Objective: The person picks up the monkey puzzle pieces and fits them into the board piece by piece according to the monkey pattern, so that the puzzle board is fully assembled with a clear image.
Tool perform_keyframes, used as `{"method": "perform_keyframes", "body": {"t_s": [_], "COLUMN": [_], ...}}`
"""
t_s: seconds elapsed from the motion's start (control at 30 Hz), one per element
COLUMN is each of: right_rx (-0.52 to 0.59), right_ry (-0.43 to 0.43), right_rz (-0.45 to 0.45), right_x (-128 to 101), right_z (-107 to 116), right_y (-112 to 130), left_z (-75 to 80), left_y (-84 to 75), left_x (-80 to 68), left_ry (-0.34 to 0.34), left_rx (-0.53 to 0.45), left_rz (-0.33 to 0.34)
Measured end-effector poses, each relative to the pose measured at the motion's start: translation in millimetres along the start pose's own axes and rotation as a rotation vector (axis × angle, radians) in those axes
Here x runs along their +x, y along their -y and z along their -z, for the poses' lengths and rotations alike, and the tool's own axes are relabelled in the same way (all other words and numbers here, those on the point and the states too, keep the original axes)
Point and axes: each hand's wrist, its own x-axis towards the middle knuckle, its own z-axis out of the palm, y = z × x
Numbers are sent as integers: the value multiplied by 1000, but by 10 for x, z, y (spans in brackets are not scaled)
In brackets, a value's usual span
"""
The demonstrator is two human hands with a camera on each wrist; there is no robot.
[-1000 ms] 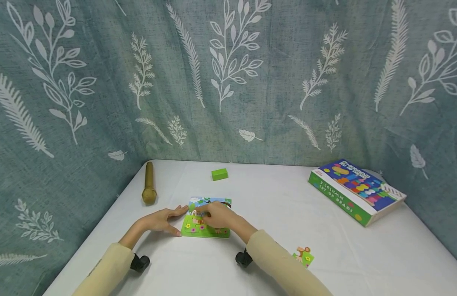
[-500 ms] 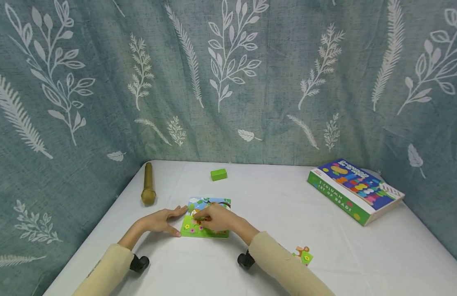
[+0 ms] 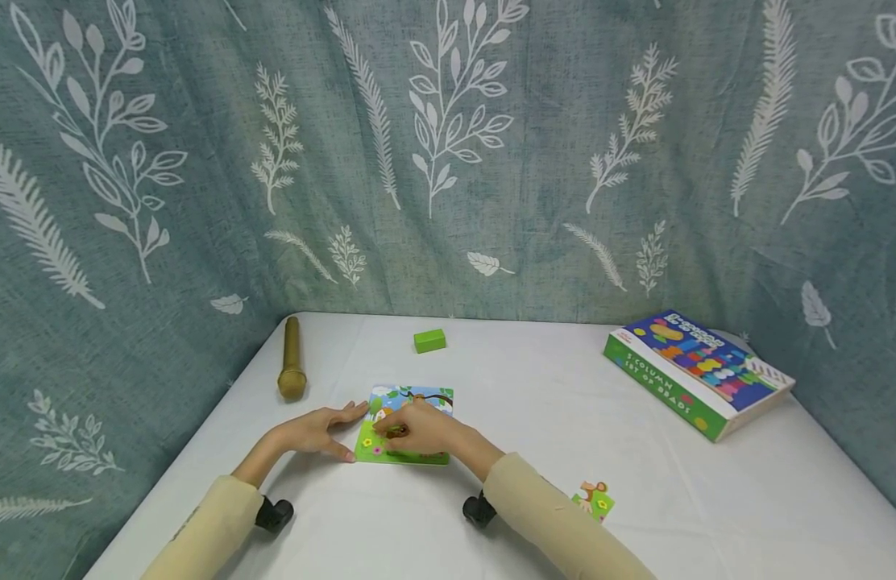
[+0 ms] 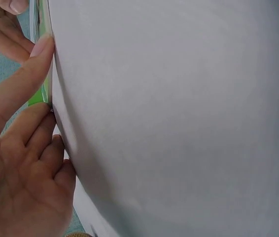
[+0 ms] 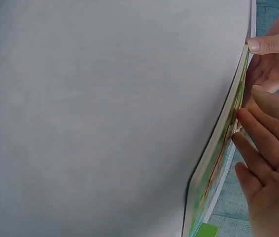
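Note:
A colourful picture puzzle board (image 3: 390,393) with blue sky and green grass lies flat on the white table. My left hand (image 3: 313,432) rests beside its left edge, thumb at the near corner and fingers spread toward the far side. Over the middle of the board is my right hand (image 3: 422,428), fingertips down on the picture and hiding part of it. In the right wrist view, the fingers (image 5: 262,140) reach to the board's surface (image 5: 213,163) while the thumb stays raised. A loose puzzle piece (image 3: 599,503) with an animal picture lies to the right, near my right sleeve.
A green block (image 3: 429,341) sits behind the board. At the back left lies a gold-brown microphone-shaped object (image 3: 292,362). A bead-set box (image 3: 702,374) stands at the right. Patterned blue-green cloth (image 3: 448,201) hangs behind and beside the table (image 3: 535,362).
My right hand's fingertips have shifted slightly toward the board's near left part. The left hand has stayed at the board's left edge.

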Motion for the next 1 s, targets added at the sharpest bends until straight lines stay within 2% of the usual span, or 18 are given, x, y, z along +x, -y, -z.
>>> {"method": "perform_keyframes", "body": {"t_s": [0.13,0.37,0.53,0.67,0.87,1.0], "right_rx": [5,115,111,151,139,148], "right_ry": [0,-43,-74,-89,-113,-125], "right_rz": [15,52,45,48,70,36], "right_x": [-18,-124,-234,-357,-569,-721], "right_z": [24,123,187,248,366,438], "right_y": [7,-15,-66,-95,-108,-114], "left_z": [-4,-8,-11,-20,-17,-9], "left_y": [-12,-15,-7,10,15,6], "left_x": [-4,1,15,25,37,41], "left_ry": [-3,-12,-13,-14,-12,-15], "left_rx": [-3,9,0,5,15,7], "left_rz": [9,27,26,28,35,43]}}
